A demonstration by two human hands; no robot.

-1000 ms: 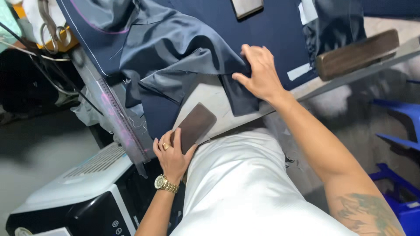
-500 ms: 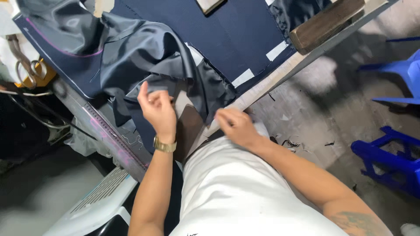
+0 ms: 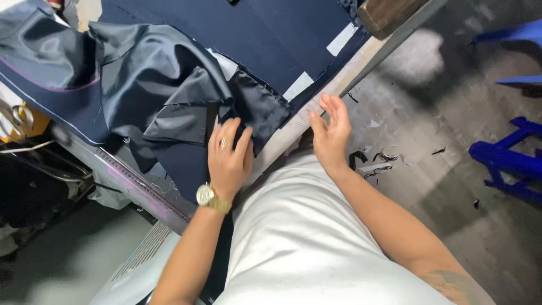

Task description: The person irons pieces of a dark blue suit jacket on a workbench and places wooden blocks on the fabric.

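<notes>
The right hand [image 3: 330, 135] has lifted off the dark fabric [image 3: 169, 90], fingers spread, touching nothing; the left hand [image 3: 228, 155] presses flat on it.

Crumpled dark navy fabric [image 3: 169, 96] on table edge

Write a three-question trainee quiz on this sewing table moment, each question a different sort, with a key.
1. True or false: the left hand rests flat on the dark fabric.
2. The right hand is: A) gripping scissors, B) open and empty at the table edge, C) on the blue stool.
3. Fill in: the left wrist wears a gold ____.

Key: 1 true; 2 B; 3 watch.
</notes>
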